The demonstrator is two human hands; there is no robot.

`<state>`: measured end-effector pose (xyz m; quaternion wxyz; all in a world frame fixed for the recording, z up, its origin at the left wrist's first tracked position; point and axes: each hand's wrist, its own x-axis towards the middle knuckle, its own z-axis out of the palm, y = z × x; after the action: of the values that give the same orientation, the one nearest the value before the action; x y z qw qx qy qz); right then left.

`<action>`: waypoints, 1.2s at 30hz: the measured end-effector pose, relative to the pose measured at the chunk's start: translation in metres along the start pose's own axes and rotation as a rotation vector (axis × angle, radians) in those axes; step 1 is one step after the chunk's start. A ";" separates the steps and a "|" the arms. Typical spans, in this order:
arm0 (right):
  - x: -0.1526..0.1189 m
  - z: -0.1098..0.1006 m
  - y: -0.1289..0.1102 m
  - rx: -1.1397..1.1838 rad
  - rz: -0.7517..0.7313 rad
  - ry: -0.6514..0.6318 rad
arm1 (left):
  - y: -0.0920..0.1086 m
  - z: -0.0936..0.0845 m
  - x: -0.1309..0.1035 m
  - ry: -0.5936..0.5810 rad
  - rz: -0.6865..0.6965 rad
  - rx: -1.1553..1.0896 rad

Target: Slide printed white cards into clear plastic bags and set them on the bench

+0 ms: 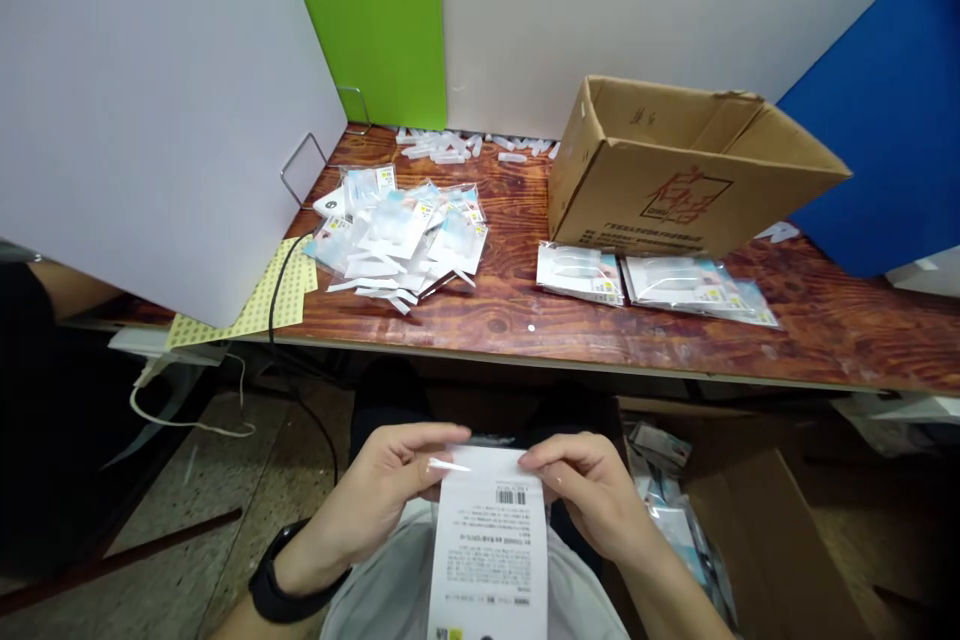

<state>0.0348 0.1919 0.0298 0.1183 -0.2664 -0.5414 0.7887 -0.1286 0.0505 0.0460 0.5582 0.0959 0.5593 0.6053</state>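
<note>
A white printed card in a clear plastic sleeve (491, 540) lies over my lap, its text and barcode side facing up. My left hand (401, 475) grips its upper left edge, thumb on top. On the upper right edge, my right hand (581, 480) pinches the same packet between thumb and fingers. The packet's lower end runs out of view at the bottom. Beyond my hands, a loose pile of similar sleeved packets (405, 235) rests on the wooden table (499, 325).
An open cardboard box (675, 180) stands on the table, with stacked packets (581, 272) before it. Small white tubes (442, 145) lie along the back. Yellow sticker sheets (281, 290) and a black cable (277, 305) are at left. Another carton (772, 540) holding packets sits below right.
</note>
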 end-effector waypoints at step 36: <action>0.002 -0.008 0.004 0.352 0.228 -0.135 | -0.003 0.009 -0.001 -0.073 -0.085 -0.308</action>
<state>0.0379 0.1981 0.0229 0.0366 -0.2478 -0.3684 0.8953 -0.1193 0.0542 0.0472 0.6116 0.0073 0.4426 0.6558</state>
